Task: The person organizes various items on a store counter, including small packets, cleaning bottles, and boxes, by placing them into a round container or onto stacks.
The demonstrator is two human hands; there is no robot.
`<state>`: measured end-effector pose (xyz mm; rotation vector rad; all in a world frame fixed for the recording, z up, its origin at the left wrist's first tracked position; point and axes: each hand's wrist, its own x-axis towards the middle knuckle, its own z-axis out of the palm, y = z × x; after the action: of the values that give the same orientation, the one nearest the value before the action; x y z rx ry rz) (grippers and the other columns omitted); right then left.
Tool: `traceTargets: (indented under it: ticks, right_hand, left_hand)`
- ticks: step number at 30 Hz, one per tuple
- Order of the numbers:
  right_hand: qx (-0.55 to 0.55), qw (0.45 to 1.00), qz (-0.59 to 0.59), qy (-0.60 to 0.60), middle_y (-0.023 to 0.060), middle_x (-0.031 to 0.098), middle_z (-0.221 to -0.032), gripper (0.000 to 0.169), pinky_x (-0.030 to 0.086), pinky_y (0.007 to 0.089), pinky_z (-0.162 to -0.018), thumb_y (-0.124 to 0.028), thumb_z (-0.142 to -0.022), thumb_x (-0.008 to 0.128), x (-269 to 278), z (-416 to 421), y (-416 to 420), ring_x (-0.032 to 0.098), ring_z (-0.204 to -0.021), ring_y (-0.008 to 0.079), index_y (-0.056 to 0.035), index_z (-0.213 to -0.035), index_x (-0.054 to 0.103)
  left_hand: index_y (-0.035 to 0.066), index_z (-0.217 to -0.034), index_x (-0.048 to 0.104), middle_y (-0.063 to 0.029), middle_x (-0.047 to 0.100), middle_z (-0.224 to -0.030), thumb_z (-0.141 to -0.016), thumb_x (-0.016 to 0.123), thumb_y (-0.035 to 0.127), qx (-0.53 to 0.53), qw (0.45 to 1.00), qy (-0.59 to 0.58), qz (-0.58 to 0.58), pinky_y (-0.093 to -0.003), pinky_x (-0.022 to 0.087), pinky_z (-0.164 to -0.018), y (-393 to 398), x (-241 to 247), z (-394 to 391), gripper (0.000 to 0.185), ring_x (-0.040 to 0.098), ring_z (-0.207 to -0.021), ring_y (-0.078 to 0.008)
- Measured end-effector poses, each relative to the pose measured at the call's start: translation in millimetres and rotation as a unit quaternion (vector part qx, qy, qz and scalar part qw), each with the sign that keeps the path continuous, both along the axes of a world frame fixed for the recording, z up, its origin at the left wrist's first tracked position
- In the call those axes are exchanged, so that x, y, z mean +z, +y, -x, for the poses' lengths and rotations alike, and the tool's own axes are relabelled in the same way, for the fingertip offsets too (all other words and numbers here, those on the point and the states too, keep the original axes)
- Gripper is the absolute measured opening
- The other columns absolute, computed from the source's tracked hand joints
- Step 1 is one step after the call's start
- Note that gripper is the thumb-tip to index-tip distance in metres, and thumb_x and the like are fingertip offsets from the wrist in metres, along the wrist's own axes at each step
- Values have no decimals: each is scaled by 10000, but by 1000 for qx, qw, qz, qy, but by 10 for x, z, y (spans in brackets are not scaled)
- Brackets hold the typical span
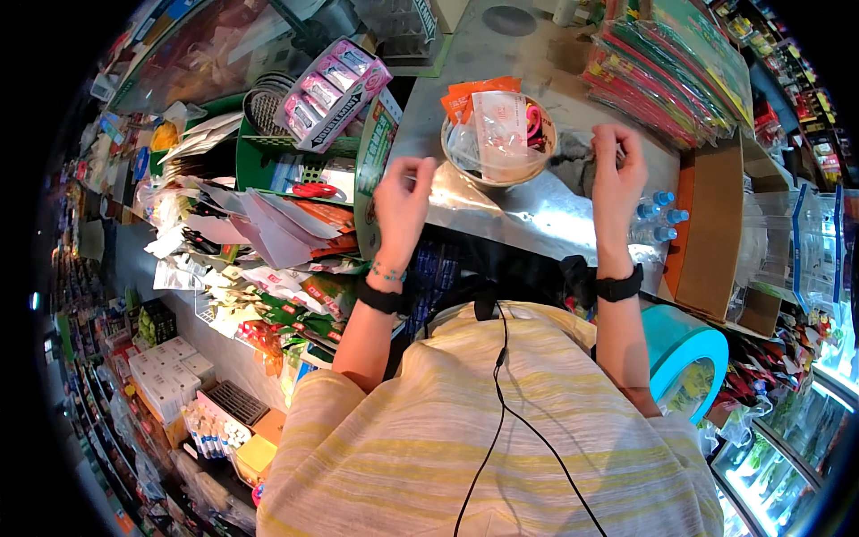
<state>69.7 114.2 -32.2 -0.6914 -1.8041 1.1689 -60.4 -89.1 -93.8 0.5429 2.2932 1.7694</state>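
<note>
My left hand [405, 201] is raised near the left side of a round tub [463, 173], its fingers loosely curled and nothing visible in them. To the tub's right, my right hand [619, 158] hovers with bent fingers, also without a visible object. In the tub stand an orange packet [480, 94], a clear plastic bag with a printed panel [500, 134] and a pink looped handle [533, 121]. A dark grey, soft-looking item [574, 161] lies between the tub and my right hand. Several small clear bottles with blue caps [654, 218] stand beside my right wrist.
The metal counter [463, 215] carries stacked plastic-wrapped packs [661, 74] and a cardboard box [708, 228] at right. At left are a Doublemint gum box [335, 94], red scissors [314, 190] in a green tray and hanging packets [295, 295]. A turquoise-rimmed container [715, 356] stands near my right elbow.
</note>
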Motion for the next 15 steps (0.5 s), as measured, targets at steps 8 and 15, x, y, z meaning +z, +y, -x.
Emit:
traceTargets:
  ticks: [8, 15]
  right_hand:
    - [159, 923, -330, -113, 57, 549, -894, 189, 447, 347, -706, -135, -734, 655, -435, 116, -746, 539, -818, 239, -85, -908, 602]
    - [100, 957, -237, -137, 68, 558, -856, 113, 446, 356, -692, -62, -742, 644, -607, -197, -388, 548, -801, 254, -66, -851, 614]
  left_hand:
    - [-40, -663, 595, -36, 562, -551, -907, 547, 332, -98, 980, -163, -59, -229, 435, -499, 325, -245, -151, 447, 543, -508, -94]
    - [-3, -659, 607, -50, 626, -643, -910, 545, 307, -93, 981, -167, -22, -217, 406, -546, 353, -187, -137, 403, 525, -568, -68]
